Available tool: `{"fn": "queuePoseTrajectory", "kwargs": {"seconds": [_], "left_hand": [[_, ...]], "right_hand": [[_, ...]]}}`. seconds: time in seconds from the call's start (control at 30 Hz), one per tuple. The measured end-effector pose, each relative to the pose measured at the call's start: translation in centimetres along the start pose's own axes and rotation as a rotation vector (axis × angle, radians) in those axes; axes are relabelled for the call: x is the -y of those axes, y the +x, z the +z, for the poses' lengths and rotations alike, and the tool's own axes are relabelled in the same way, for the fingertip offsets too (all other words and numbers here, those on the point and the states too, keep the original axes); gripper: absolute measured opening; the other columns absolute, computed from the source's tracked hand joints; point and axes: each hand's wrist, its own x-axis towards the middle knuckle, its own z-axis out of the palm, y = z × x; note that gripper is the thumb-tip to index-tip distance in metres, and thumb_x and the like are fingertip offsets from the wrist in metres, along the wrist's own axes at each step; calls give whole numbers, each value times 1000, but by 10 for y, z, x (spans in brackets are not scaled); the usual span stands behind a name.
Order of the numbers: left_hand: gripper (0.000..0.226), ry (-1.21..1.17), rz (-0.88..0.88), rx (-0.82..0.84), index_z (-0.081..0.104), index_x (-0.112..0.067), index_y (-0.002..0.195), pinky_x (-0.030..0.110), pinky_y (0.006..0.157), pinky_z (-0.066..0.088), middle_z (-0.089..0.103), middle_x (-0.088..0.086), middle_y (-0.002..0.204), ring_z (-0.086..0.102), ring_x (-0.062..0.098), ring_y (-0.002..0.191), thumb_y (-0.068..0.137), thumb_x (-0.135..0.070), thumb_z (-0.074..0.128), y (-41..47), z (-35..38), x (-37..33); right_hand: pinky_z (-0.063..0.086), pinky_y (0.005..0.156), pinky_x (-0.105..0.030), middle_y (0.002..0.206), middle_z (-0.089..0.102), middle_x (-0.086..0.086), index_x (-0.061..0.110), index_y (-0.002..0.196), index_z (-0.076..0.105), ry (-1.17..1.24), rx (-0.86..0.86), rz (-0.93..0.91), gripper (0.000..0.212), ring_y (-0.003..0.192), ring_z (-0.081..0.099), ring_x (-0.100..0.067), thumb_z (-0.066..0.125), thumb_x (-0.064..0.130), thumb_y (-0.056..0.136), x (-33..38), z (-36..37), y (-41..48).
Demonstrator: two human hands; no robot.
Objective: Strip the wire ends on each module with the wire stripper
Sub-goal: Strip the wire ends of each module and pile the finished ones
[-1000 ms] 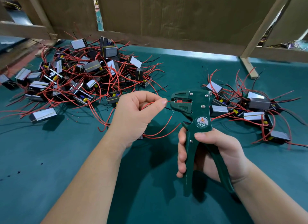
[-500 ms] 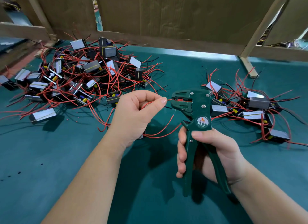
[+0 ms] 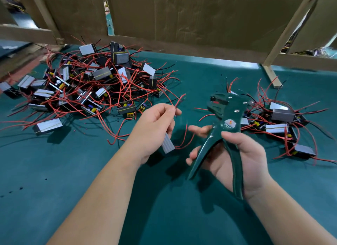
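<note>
Wire just came out of the wire stripper, left hand pinching it, right hand curled round the sprung-open handles. Guessing that end's stripped.

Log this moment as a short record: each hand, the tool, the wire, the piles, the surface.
left hand: holds grey module, pinches a red wire
right hand: grips wire stripper, handles spread
wire vs stripper: apart, wire end outside the head
left pile: larger, tangled modules
right pile: smaller
surface: green mat
</note>
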Motion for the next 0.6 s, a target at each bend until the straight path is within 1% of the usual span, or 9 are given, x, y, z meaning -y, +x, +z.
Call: {"fn": "queuePoseTrajectory", "kwargs": {"seconds": [0.07,0.13,0.2,0.23,0.3,0.4,0.47,0.57,0.6], "left_hand": [[23,-101,-36,32,55,-14,86,22,54,39,47,-6,54,44,10,47,102,-19,40,-3,5,0],[21,-339,-114,80,52,-11,85,20,42,38,47,1,55,43,11,43,102,-15,40,-7,10,-3],[21,-436,-146,68,53,-11,83,18,36,35,51,4,61,45,10,48,101,-11,42,-6,12,-5],[20,-417,-137,44,55,-12,83,18,37,36,54,3,67,48,10,54,100,-12,44,-5,11,-5],[20,-407,-89,1,57,-14,82,17,47,44,57,1,74,50,12,62,99,-13,46,-2,9,-4],[22,-428,5,-91,61,-13,83,17,59,47,62,-5,65,54,7,60,99,-10,46,1,4,-3],[23,-368,86,-167,63,-13,82,16,57,44,65,-5,65,54,5,58,98,-11,48,4,-2,-1],[24,-334,159,-281,66,-16,76,15,54,42,68,-3,67,53,5,56,96,-13,54,9,-14,-1],[26,-354,169,-321,68,-18,72,15,54,42,68,-2,66,53,5,55,95,-13,56,10,-19,-2]], "right_hand": [[54,69,-52,93,61,-27,3,95,72,-64,64,91,57,68,63,-37,85,33,48,-5,2,-1],[53,70,-52,88,62,-25,3,101,70,-149,141,146,60,67,63,-38,85,32,51,-10,6,-1],[52,71,-51,89,63,-23,3,106,69,-191,169,164,61,67,63,-38,85,31,54,-12,8,-1],[52,71,-51,84,63,-25,2,109,68,-198,168,180,63,67,63,-38,84,31,55,-12,8,-1],[52,72,-51,76,61,-28,0,113,66,-196,173,212,67,68,62,-38,83,31,56,-8,7,-1],[52,72,-52,74,62,-28,-1,112,66,-162,194,242,66,68,62,-39,82,30,57,0,5,-2],[51,72,-53,80,60,-29,-2,112,66,-118,218,244,64,68,62,-39,81,28,57,3,3,-3],[52,74,-51,110,43,-40,2,114,66,-51,239,227,61,71,62,-37,78,27,59,9,-1,-4],[52,75,-50,116,39,-42,4,115,67,-34,247,215,60,72,63,-36,77,27,60,11,-2,-5]]}}
